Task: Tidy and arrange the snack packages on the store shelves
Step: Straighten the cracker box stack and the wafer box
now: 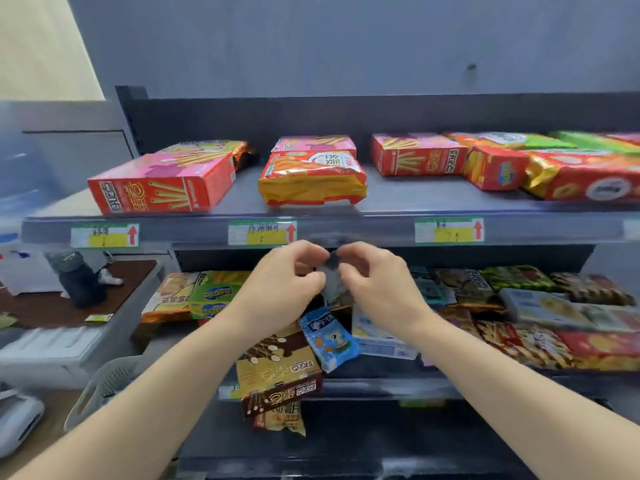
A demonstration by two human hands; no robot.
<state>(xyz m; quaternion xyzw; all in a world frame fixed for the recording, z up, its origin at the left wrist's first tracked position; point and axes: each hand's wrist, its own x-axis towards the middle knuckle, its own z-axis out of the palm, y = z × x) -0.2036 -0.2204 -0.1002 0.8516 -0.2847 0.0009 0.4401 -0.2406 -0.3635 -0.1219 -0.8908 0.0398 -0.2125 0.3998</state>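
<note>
My left hand and my right hand are raised side by side in front of the middle shelf, and both pinch a small dark-and-white snack packet between them. The packet is blurred and largely hidden by the fingers. Below the hands lie a blue snack bag and a brown and yellow biscuit-stick box that hangs over the shelf's front edge. The top shelf carries a pink and red stick box, an orange and yellow bag and more red boxes.
The middle shelf holds a green box at the left and several mixed packets at the right. A grey basket stands on the floor at lower left. A side table with a dark bottle is at the left.
</note>
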